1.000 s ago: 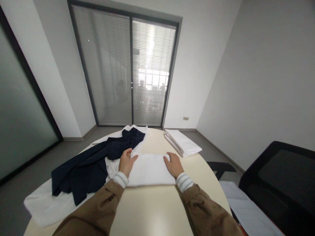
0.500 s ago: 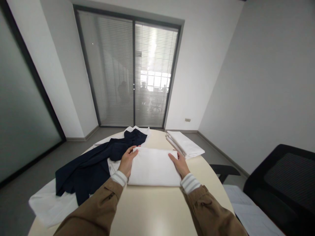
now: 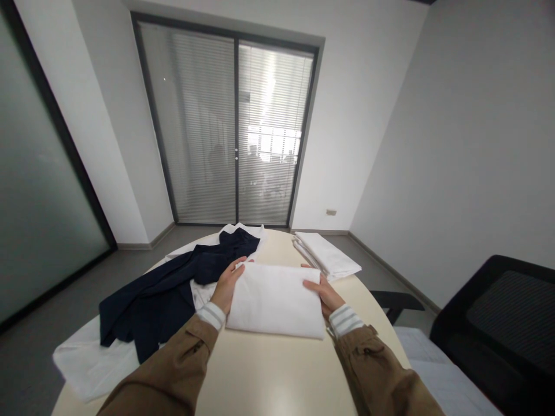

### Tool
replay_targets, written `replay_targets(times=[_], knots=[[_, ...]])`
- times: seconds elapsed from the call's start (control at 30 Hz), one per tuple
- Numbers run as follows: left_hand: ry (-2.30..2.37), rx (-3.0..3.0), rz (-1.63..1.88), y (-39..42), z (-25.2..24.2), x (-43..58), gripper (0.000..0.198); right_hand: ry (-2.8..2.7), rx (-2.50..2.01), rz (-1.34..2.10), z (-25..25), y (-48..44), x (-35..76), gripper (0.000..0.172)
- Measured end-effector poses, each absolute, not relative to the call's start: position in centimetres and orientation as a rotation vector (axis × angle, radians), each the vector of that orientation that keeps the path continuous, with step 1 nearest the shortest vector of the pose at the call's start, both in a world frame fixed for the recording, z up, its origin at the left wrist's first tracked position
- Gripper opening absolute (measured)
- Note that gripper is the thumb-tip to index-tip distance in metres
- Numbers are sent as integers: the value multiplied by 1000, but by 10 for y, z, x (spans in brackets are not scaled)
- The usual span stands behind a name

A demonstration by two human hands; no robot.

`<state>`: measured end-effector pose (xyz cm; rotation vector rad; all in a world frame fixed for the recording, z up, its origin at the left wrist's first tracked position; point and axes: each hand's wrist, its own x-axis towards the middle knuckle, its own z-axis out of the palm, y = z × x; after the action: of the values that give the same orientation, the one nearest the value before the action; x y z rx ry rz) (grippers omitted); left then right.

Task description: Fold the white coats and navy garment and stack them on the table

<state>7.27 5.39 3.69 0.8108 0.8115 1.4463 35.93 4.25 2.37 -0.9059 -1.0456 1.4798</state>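
Observation:
A folded white cloth (image 3: 275, 299) lies on the round cream table (image 3: 264, 375) in front of me. My left hand (image 3: 228, 283) rests along its left edge, fingers stretched toward the far corner. My right hand (image 3: 323, 292) grips its right edge, thumb on top and fingers tucked beneath. Both sleeves are brown with striped cuffs.
A dark navy garment (image 3: 169, 292) sprawls over white sheets (image 3: 87, 361) on the table's left. A stack of folded white cloths (image 3: 327, 255) sits at the far right rim. A black chair (image 3: 498, 323) stands to the right, sliding glass doors with blinds (image 3: 234, 127) ahead.
The folded cloth's right end has swung slightly, and my right hand has gone from lying flat on top to clasping its right edge. My left hand slid forward along the left edge.

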Motion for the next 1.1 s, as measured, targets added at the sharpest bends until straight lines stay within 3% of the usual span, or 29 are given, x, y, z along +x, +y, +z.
replay_targets(times=[0.1, 0.53, 0.8, 1.1], knots=[[879, 841, 1335, 52, 35, 74, 50, -1104, -904, 1551, 27, 39, 360, 76], [891, 1011, 1454, 45, 31, 79, 56, -1063, -981, 1462, 27, 46, 359, 48], [1055, 1124, 1583, 50, 29, 73, 55, -1172, -915, 1682, 24, 35, 361, 57], [1185, 1204, 1587, 57, 21, 70, 50, -1180, -1003, 1671, 19, 36, 365, 50]])
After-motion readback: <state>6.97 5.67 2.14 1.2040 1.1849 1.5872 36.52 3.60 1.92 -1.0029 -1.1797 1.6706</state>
